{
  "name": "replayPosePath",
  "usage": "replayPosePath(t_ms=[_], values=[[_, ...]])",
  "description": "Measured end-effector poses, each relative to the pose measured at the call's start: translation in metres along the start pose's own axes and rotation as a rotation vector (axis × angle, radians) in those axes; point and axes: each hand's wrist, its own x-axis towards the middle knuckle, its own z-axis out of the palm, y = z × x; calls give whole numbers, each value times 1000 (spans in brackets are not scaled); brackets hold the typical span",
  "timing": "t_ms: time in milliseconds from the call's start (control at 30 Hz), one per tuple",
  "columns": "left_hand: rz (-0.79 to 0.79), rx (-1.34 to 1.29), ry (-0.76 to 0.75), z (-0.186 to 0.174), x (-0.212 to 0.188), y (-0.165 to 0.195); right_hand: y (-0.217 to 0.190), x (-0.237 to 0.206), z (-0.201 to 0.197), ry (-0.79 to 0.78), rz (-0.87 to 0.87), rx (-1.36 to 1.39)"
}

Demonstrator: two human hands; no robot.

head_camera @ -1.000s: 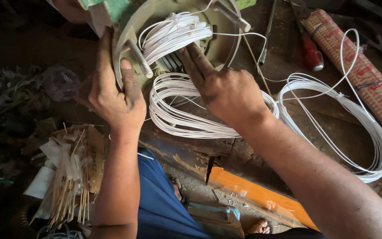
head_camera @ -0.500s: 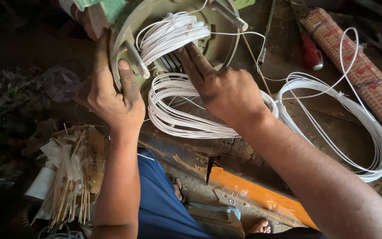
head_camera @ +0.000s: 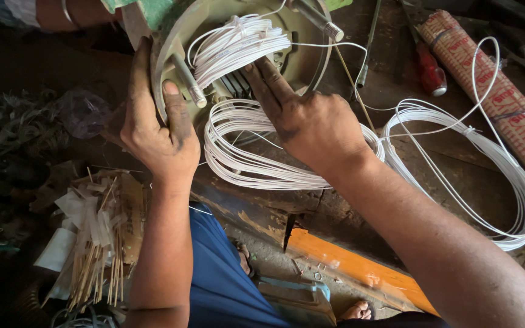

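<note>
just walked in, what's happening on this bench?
A person is working white wire coils into a round metal motor housing. The left hand grips the housing's rim, thumb beside a threaded stud. The right hand presses its fingers into the slots between an upper coil bundle and a lower coil. A larger loose wire loop lies on the bench to the right, near a red-handled screwdriver and a patterned roll.

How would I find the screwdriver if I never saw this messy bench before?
Start at the round metal housing at the top, where both hands work on white wire. Look right to the long patterned roll lying slantwise. The screwdriver lies just left of that roll; its red handle with a pale end is the only bright red thing there.
</note>
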Motion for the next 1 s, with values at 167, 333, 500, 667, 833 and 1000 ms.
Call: replayPosePath(t_ms=[167, 333, 500, 667, 833, 1000], values=[[-17, -9, -7, -1, 0, 1, 0, 1, -1, -19, -2, 24], [-23, -4, -7, -2, 2, 5, 0, 0, -1, -43, -3, 35], [-11, 36, -5, -2, 2, 8, 0, 0, 1, -39, -20, 1], [-9, 18, -4, -2, 2, 7, 0, 0, 1, -89, -14, 13], [4, -5, 5, -1, 2, 4, 0, 1, -2, -12, 9, 54], [-22, -7, 5, -1, 2, 4, 0, 1, -4, 0, 15, 70]])
